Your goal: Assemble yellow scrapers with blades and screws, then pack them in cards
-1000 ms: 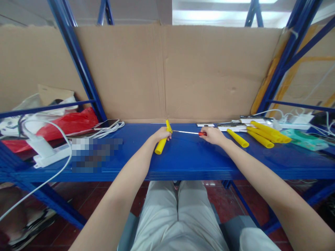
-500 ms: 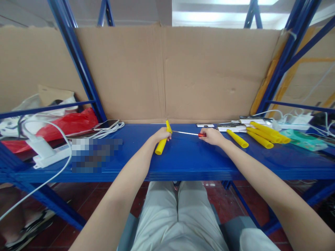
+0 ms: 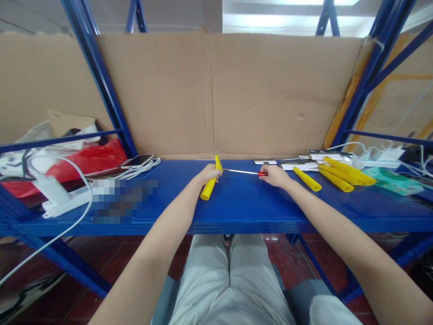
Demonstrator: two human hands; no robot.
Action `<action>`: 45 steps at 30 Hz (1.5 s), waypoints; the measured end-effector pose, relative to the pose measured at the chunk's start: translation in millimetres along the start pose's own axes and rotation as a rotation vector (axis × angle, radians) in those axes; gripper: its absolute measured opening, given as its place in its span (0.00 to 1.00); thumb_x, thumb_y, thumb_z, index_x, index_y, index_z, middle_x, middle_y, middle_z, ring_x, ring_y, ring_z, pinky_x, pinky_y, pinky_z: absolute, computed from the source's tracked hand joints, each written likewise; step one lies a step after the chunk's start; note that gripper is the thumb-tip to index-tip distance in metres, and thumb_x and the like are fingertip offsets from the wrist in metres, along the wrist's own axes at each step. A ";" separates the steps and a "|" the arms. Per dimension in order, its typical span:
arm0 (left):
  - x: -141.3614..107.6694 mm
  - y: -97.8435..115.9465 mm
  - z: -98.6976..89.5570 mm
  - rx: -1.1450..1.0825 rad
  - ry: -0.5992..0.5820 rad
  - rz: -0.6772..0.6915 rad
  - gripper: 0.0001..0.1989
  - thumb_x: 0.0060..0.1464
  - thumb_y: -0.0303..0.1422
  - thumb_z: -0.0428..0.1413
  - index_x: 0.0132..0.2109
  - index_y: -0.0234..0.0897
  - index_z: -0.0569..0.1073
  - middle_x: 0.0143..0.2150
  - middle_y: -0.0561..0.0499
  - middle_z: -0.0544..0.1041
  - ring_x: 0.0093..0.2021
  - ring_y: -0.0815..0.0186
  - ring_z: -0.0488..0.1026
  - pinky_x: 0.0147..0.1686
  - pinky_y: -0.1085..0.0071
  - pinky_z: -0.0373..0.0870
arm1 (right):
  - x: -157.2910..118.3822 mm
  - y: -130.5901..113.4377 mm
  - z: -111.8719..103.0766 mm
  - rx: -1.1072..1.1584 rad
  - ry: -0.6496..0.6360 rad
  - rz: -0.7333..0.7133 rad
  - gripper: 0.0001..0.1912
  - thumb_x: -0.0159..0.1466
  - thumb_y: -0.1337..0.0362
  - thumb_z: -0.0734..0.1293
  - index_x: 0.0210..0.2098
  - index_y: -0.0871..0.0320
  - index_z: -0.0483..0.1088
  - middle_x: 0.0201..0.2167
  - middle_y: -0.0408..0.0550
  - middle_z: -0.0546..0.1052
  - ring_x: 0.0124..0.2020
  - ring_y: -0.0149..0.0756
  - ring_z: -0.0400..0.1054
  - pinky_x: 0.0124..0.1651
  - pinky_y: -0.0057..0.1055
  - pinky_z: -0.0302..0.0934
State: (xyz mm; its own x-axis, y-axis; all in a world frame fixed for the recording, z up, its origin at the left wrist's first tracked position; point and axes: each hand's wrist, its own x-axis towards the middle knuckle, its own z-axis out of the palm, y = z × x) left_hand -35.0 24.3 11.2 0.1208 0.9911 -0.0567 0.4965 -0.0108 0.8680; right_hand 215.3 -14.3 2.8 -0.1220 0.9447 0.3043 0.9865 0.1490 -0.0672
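My left hand (image 3: pixel 212 173) is closed round a yellow tapered tube (image 3: pixel 208 188) that stands out above and below the fist over the blue tabletop (image 3: pixel 243 201). Closed on the red handle of a screwdriver (image 3: pixel 241 171), my right hand (image 3: pixel 270 175) is a little to the right. The metal shaft runs level to the left, and its tip meets the side of the yellow tube at my left fingers. Whether the tip is inside the tube is too small to tell.
Several yellow tubes (image 3: pixel 340 178) lie at the right beside white boxes and a green packet (image 3: pixel 394 181). At the left are a phone (image 3: pixel 140 160), white cables, a red bag (image 3: pixel 91 161) and a power strip (image 3: pixel 66 203). Cardboard (image 3: pixel 277 95) stands behind.
My right hand and the red handle have shifted very slightly to the right. The other person's foot at the lower left has moved.
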 end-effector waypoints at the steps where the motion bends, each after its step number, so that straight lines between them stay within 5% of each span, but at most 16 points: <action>1: -0.6 0.3 -0.2 -0.017 0.009 -0.007 0.07 0.45 0.18 0.52 0.33 0.31 0.69 0.15 0.58 0.62 0.15 0.72 0.62 0.22 0.74 0.67 | 0.4 1.3 -0.1 -0.001 -0.001 0.006 0.07 0.58 0.64 0.65 0.37 0.56 0.70 0.39 0.50 0.77 0.41 0.39 0.70 0.38 0.29 0.59; 12: -0.2 0.8 -4.5 -0.096 0.096 -0.102 0.04 0.49 0.20 0.52 0.32 0.31 0.68 0.15 0.56 0.63 0.16 0.73 0.62 0.21 0.76 0.65 | 11.4 30.8 5.0 0.171 -0.075 0.067 0.06 0.55 0.66 0.68 0.32 0.58 0.74 0.31 0.46 0.78 0.33 0.34 0.71 0.36 0.26 0.62; 26: -2.2 3.0 -4.4 -0.095 0.096 -0.101 0.03 0.51 0.21 0.52 0.34 0.31 0.68 0.16 0.57 0.64 0.16 0.73 0.62 0.22 0.75 0.65 | 10.0 46.8 -2.1 0.207 -0.142 0.026 0.12 0.56 0.64 0.68 0.40 0.60 0.74 0.41 0.51 0.78 0.40 0.37 0.72 0.43 0.29 0.64; 33: -4.1 4.0 -3.5 -0.090 0.076 -0.081 0.05 0.50 0.21 0.53 0.36 0.31 0.69 0.18 0.57 0.65 0.17 0.73 0.63 0.23 0.76 0.66 | 20.7 61.1 3.6 0.230 -0.070 0.097 0.13 0.61 0.68 0.61 0.41 0.60 0.74 0.42 0.52 0.78 0.42 0.37 0.72 0.45 0.29 0.63; 38: -7.1 7.0 -1.5 -0.053 0.047 -0.053 0.11 0.51 0.21 0.52 0.43 0.29 0.69 0.20 0.56 0.66 0.18 0.73 0.63 0.24 0.75 0.67 | 31.4 74.0 7.1 0.191 -0.021 0.137 0.19 0.57 0.73 0.59 0.44 0.59 0.75 0.36 0.49 0.80 0.37 0.35 0.73 0.41 0.26 0.64; 45: -11.7 8.1 0.8 0.028 -0.017 0.033 0.32 0.50 0.19 0.52 0.63 0.35 0.59 0.23 0.56 0.70 0.17 0.74 0.64 0.21 0.77 0.65 | 53.1 67.3 5.6 0.025 -0.126 0.156 0.25 0.54 0.75 0.59 0.49 0.60 0.73 0.28 0.47 0.80 0.31 0.37 0.73 0.36 0.26 0.65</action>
State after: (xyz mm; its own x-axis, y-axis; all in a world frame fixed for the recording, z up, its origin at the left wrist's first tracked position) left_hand -31.7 12.5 18.5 0.1525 0.9876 -0.0368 0.5155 -0.0477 0.8555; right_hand 274.6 47.5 9.1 0.0184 0.9858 0.1666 0.9917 0.0033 -0.1287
